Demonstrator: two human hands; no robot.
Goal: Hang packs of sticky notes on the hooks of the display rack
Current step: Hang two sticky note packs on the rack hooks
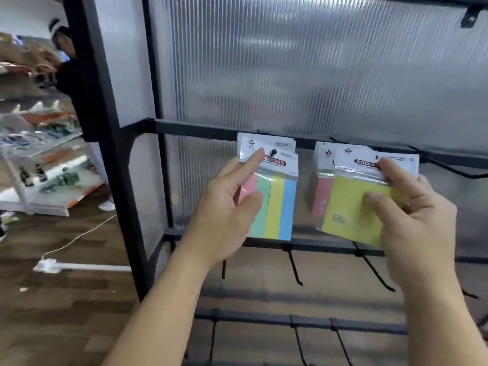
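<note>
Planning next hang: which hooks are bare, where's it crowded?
Bare: the hook right of the yellow pack, and the lower hooks under both packs. Crowded: upper rail, where the left hand holds the striped pack and the right hand the yellow pack.

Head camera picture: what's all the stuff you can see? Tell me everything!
striped pack: one in front, pink-green-yellow-blue, hanging on left hook, more behind
yellow pack: one, yellow, tilted, right of striped pack
pink pack: one, pink, behind yellow pack
display rack: one, black, ribbed white back
empty hooks: several, black, lower rails
store shelves: blurred, far left
other person: one, dark clothes, far left
left hand: one, gripping striped pack
right hand: one, gripping yellow pack
</note>
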